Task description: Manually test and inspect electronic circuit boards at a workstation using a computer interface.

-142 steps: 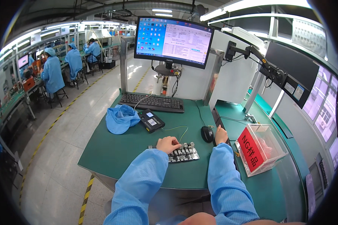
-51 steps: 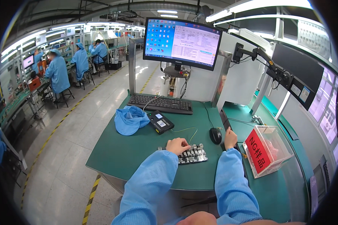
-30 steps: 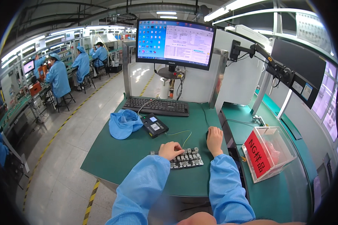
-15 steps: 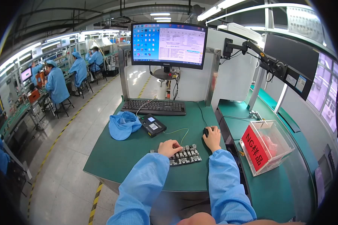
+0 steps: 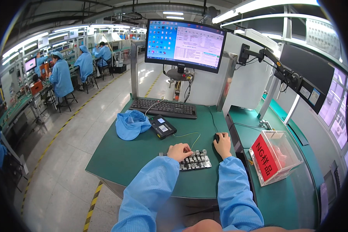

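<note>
Where two blue sleeves (image 5: pixel 149 195) reach in from the lower edge, a green counter (image 5: pixel 123 164) fills the middle of the frame. A lit monitor (image 5: pixel 185 44) stands at upper centre, behind the counter. At right, a clear box (image 5: pixel 286 167) with a red label sits on a side counter (image 5: pixel 276 199). A black keyboard (image 5: pixel 162 107) lies along the far edge, at centre, with a blue cap (image 5: pixel 132 125) below it, to the left. Nearer, just below the frame's centre, lies a board (image 5: pixel 197 162) of small key switches. A black device (image 5: pixel 162 127) sits beside the cap. Bent at the fingers, the left hand (image 5: pixel 179 152) covers the board's upper left part; whether it grips anything, I cannot tell. The right hand (image 5: pixel 223 145) curves over a black mouse (image 5: pixel 217 138), fingers around it. Thinnest, a pale cable (image 5: pixel 200 135) loops from the device toward the left fingertips.
</note>
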`<action>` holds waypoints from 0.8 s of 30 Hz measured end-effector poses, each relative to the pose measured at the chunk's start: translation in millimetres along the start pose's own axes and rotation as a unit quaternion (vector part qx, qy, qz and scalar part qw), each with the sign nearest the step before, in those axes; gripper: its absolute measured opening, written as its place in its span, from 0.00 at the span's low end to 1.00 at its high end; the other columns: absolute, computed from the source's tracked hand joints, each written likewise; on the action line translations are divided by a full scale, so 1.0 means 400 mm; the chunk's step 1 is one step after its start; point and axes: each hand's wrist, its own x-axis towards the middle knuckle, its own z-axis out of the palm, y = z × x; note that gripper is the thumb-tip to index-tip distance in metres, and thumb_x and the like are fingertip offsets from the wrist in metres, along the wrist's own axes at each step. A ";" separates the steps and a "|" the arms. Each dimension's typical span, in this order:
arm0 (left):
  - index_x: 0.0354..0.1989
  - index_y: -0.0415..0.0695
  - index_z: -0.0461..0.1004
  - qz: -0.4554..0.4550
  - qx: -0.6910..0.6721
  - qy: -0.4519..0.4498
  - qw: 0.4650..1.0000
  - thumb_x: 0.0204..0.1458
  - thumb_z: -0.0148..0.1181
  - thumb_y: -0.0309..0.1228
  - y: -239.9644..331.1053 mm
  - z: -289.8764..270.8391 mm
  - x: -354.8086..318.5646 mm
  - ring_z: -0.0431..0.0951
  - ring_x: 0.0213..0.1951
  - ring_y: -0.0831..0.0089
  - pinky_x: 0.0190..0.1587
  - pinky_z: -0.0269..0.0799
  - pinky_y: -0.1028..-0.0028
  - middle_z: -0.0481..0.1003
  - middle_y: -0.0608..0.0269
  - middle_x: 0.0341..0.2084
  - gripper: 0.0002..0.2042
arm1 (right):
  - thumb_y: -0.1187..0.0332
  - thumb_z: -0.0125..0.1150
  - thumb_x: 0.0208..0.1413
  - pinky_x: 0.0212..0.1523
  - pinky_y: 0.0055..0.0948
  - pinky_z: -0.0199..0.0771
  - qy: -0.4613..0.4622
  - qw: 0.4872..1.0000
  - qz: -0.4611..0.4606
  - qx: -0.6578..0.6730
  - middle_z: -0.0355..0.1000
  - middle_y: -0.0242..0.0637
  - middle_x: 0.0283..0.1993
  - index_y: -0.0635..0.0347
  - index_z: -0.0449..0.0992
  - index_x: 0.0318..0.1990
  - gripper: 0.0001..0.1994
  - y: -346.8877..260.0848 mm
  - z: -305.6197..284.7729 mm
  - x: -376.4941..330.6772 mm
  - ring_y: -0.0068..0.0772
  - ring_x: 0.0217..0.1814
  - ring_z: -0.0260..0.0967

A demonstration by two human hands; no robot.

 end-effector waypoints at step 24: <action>0.32 0.44 0.75 -0.025 -0.053 -0.005 0.998 0.49 0.59 0.42 0.058 0.028 0.073 0.78 0.36 0.65 0.42 0.70 0.68 0.78 0.60 0.29 0.13 | 0.66 0.61 0.42 0.49 0.40 0.68 -0.009 0.999 0.032 0.031 0.67 0.43 0.51 0.51 0.76 0.45 0.18 0.002 0.011 0.002 0.49 0.47 0.65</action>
